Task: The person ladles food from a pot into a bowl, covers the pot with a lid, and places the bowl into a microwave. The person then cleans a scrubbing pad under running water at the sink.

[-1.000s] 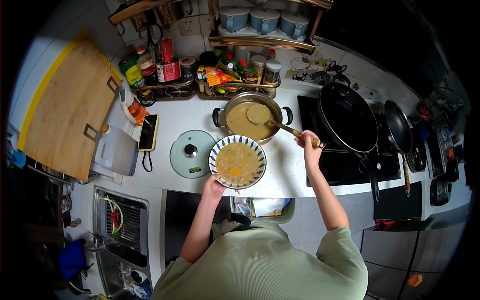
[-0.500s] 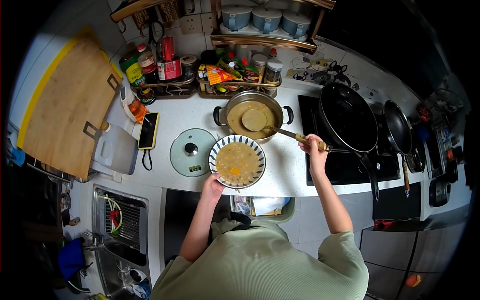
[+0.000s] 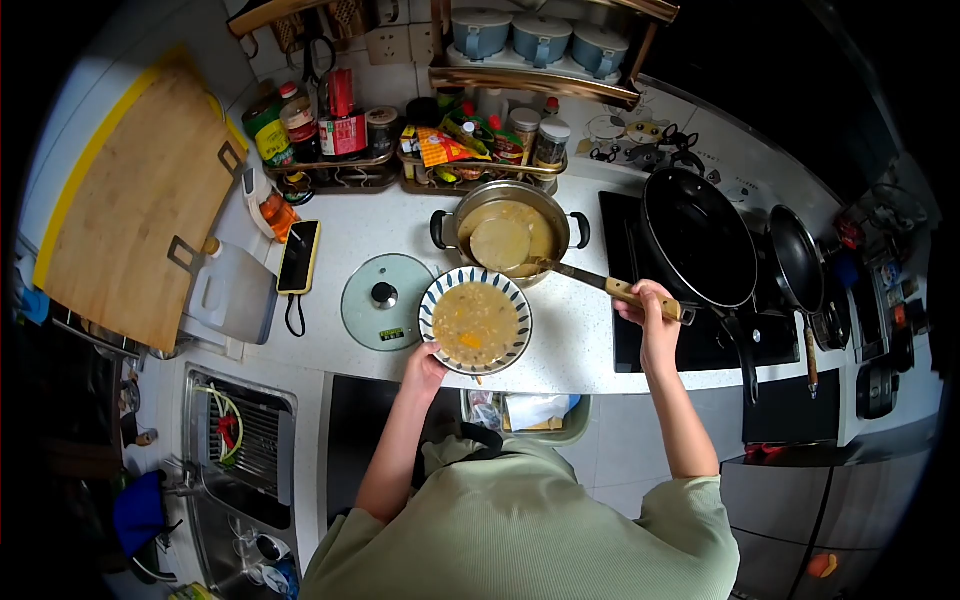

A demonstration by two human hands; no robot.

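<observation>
My left hand [image 3: 427, 368] grips the near-left rim of a white bowl [image 3: 427, 322] with dark leaf-shaped marks. Thick, pale brown soup with orange chunks fills it. Behind the bowl stands a steel pot [image 3: 465, 215] with two black handles, holding more of the same soup. My right hand [image 3: 652, 312] is closed around the wooden handle of a ladle [image 3: 585, 277], whose round head is inside the pot, tilted and level with the soup. Left of the bowl, a glass lid [image 3: 365, 290] with a black knob lies on the counter.
A phone [image 3: 298, 262] lies left of the lid. Behind the pot, racks hold bottles, jars and packets [image 3: 445, 148]. At right a large black wok [image 3: 700, 235] and a smaller pan [image 3: 795, 255] stand by the black cooktop [image 3: 640, 345]. The sink [image 3: 285, 420] is at lower left.
My right hand has moved right and slightly down with the ladle. The ladle's head has shifted a little left in the pot. The bowl and my left hand stay nearly in place.
</observation>
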